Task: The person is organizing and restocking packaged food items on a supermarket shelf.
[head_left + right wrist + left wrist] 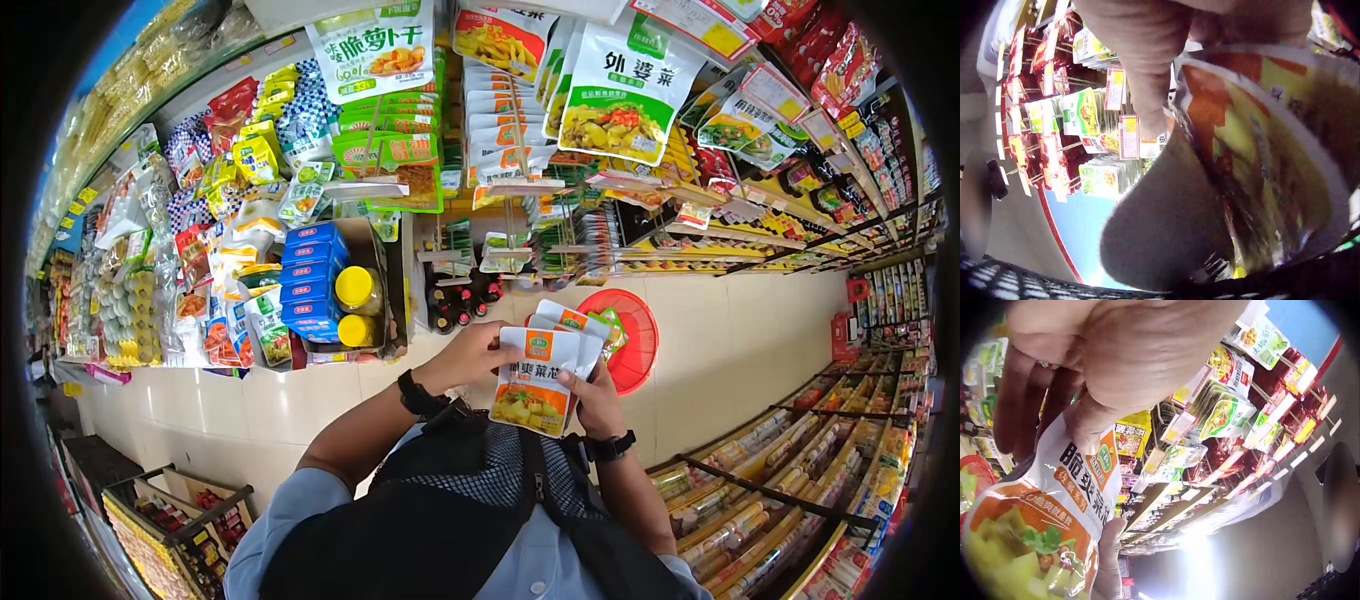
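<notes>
Upright before the chest is a white-and-orange food packet (533,385), with similar packets (577,322) fanned behind it. The left hand (474,357) pinches its upper left edge; in the left wrist view that hand (1141,353) grips the top of the front packet (1041,519). On the right side, the right hand (597,402) holds the packets, its thumb on the front one. Seen from the right wrist, the right hand (1147,53) is over the packets (1272,144), its fingers partly hidden.
Below the packets, a red basket (640,345) on the tiled floor (745,330) holds green packets. Hanging packets (625,95) fill the racks in front. At left stand blue boxes (310,283) and yellow-lidded jars (356,288); more shelves (790,460) line the right.
</notes>
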